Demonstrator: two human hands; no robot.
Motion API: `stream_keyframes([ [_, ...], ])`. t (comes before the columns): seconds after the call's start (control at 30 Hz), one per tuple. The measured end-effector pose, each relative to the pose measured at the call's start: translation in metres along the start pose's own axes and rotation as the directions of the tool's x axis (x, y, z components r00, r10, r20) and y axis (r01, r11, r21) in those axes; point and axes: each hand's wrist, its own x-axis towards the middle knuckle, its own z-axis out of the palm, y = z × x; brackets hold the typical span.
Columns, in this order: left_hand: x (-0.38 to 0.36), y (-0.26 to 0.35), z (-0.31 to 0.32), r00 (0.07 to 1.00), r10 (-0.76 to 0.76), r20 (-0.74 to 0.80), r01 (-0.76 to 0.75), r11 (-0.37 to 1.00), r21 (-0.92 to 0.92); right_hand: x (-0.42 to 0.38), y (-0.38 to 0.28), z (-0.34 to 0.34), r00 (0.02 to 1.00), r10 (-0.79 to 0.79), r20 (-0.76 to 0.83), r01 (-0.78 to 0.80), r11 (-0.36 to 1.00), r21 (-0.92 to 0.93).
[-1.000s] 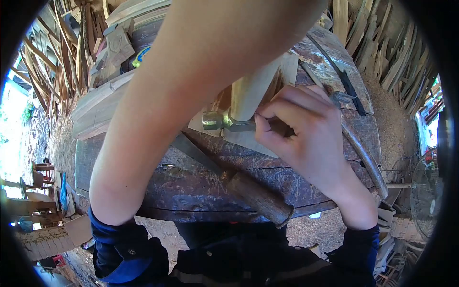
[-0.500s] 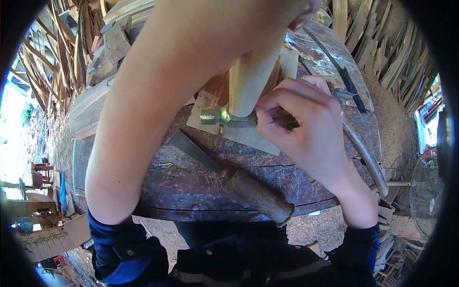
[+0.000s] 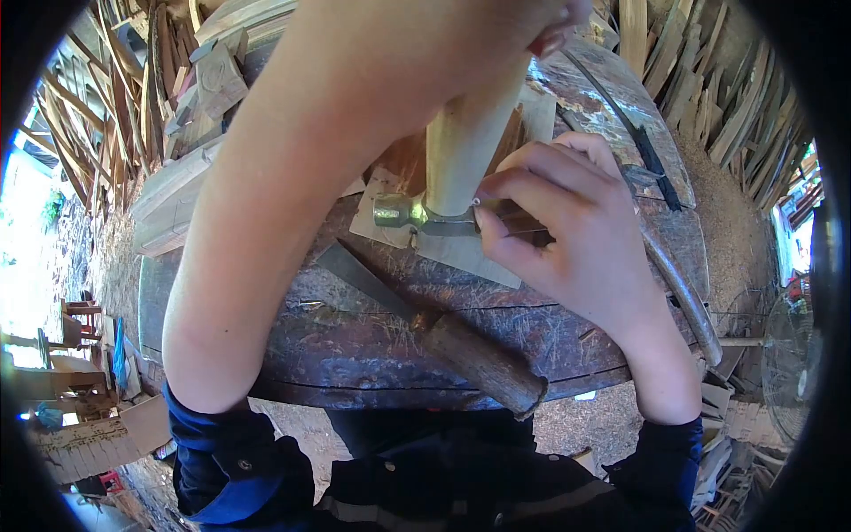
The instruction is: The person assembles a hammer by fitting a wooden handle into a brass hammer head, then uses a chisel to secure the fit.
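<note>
My left arm reaches up across the view, and my left hand (image 3: pixel 560 28) is wrapped round the top of a hammer's pale wooden handle (image 3: pixel 465 146), partly hidden by the forearm. The steel hammer head (image 3: pixel 403 213) is down over thin, pale wood pieces (image 3: pixel 470 259). Right beside the head, my right hand (image 3: pixel 567 217) pinches a small nail (image 3: pixel 476 202) between thumb and index finger; only its shiny round end shows. Nearer my body lies a chisel (image 3: pixel 479 359) with a worn, round wooden handle, its flat blade pointing to the upper left.
The scarred wooden worktable (image 3: pixel 337 355) has cracks across its top. A curved rod (image 3: pixel 681 293) and a black-wrapped tool (image 3: pixel 651 160) lie to the right. Wood blocks (image 3: pixel 182 199) are stacked at left. Behind are piles of wood strips (image 3: pixel 749 111), and a fan (image 3: pixel 789 355) stands far right.
The view has shifted slightly. My right fingers have shifted a little, and the nail's shiny end shows more clearly; the hammer stays beside it.
</note>
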Motion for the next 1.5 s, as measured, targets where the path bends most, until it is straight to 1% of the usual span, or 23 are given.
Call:
stream_keyframes([
  [0.23,-0.002,0.007,0.002,1.0,0.008,-0.028,-0.008,1.0,0.002,-0.002,-0.001,0.0,0.993,-0.122,0.002,0.121,0.983,-0.138],
  [0.4,-0.003,0.021,0.015,0.997,0.029,-0.07,-0.024,0.997,0.079,-0.003,-0.002,0.001,0.977,-0.212,-0.022,0.201,0.95,-0.237],
  [0.43,-0.003,0.027,0.02,0.995,0.048,-0.091,-0.036,0.991,0.127,-0.004,-0.004,0.001,0.975,-0.221,-0.017,0.209,0.945,-0.253],
  [0.53,-0.006,0.036,0.036,0.983,0.101,-0.151,-0.008,0.854,0.52,-0.007,-0.015,0.007,0.951,-0.301,-0.074,0.267,0.917,-0.295],
  [0.57,-0.009,0.029,0.032,0.961,0.275,-0.027,-0.164,0.646,0.745,-0.008,-0.018,0.009,0.933,-0.347,-0.095,0.302,0.899,-0.317],
  [0.63,-0.016,0.027,0.028,0.945,0.326,0.034,-0.262,0.688,0.677,-0.012,-0.025,0.014,0.891,-0.433,-0.137,0.361,0.858,-0.366],
  [0.67,-0.022,0.029,0.024,0.976,0.216,-0.042,-0.186,0.912,0.367,-0.013,-0.03,0.016,0.866,-0.47,-0.171,0.387,0.847,-0.364],
  [0.73,-0.034,0.039,0.021,0.993,0.069,-0.095,-0.057,0.991,0.121,-0.013,-0.042,0.02,0.816,-0.539,-0.209,0.448,0.818,-0.361],
  [0.8,-0.05,0.054,0.025,0.986,0.006,-0.169,0.04,0.962,0.27,-0.012,-0.057,0.018,0.784,-0.591,-0.188,0.505,0.784,-0.362],
  [0.87,-0.067,0.077,0.038,0.947,-0.119,-0.297,0.195,0.951,0.241,-0.013,-0.074,0.016,0.786,-0.598,-0.158,0.527,0.781,-0.336],
  [0.93,-0.078,0.091,0.04,0.904,-0.238,-0.356,0.301,0.945,0.132,-0.014,-0.091,0.016,0.811,-0.568,-0.142,0.515,0.807,-0.29],
  [0.97,-0.082,0.095,0.035,0.897,-0.276,-0.344,0.323,0.943,0.086,-0.012,-0.098,0.016,0.86,-0.491,-0.136,0.46,0.864,-0.206],
  [1.03,-0.094,0.096,0.029,0.88,-0.186,-0.437,0.28,0.947,0.16,-0.01,-0.112,0.015,0.94,-0.327,-0.094,0.325,0.945,-0.038],
  [1.07,-0.103,0.09,0.028,0.853,-0.048,-0.519,0.227,0.931,0.286,-0.01,-0.116,0.013,0.95,-0.295,-0.104,0.292,0.955,-0.045],
  [1.1,-0.11,0.089,0.025,0.807,0.008,-0.591,0.205,0.934,0.293,-0.011,-0.119,0.011,0.959,-0.258,-0.115,0.253,0.966,-0.053],
  [1.13,-0.118,0.089,0.023,0.751,0.064,-0.657,0.184,0.935,0.303,-0.011,-0.121,0.007,0.967,-0.219,-0.128,0.212,0.975,-0.064],
  [1.17,-0.129,0.092,0.017,0.679,0.024,-0.733,0.17,0.967,0.19,-0.013,-0.125,-0.002,0.979,-0.178,-0.1,0.173,0.983,-0.059],
  [1.23,-0.142,0.092,0.025,0.49,0.127,-0.862,0.114,0.971,0.208,-0.024,-0.129,-0.017,0.997,-0.066,-0.038,0.061,0.992,-0.11],
  [1.33,-0.175,0.087,0.009,0.391,0.256,-0.884,0.096,0.944,0.316,-0.044,-0.13,-0.018,0.991,0.118,0.064,-0.108,0.983,-0.146],
  [1.37,-0.196,0.086,-0.014,0.442,0.211,-0.872,0.058,0.963,0.263,-0.051,-0.129,-0.012,0.979,0.172,0.105,-0.158,0.979,-0.127],
  [1.4,-0.205,0.086,-0.023,0.43,0.22,-0.875,0.041,0.964,0.262,-0.057,-0.126,-0.004,0.965,0.219,0.146,-0.204,0.973,-0.111],
  [1.43,-0.199,0.085,-0.015,0.367,0.25,-0.896,0.076,0.952,0.297,-0.062,-0.121,0.004,0.975,0.165,0.151,-0.144,0.98,-0.141],
  [1.5,-0.189,0.083,-0.003,0.239,0.294,-0.925,0.151,0.93,0.335,-0.064,-0.123,0.006,0.96,0.194,0.201,-0.189,0.981,-0.042],
])
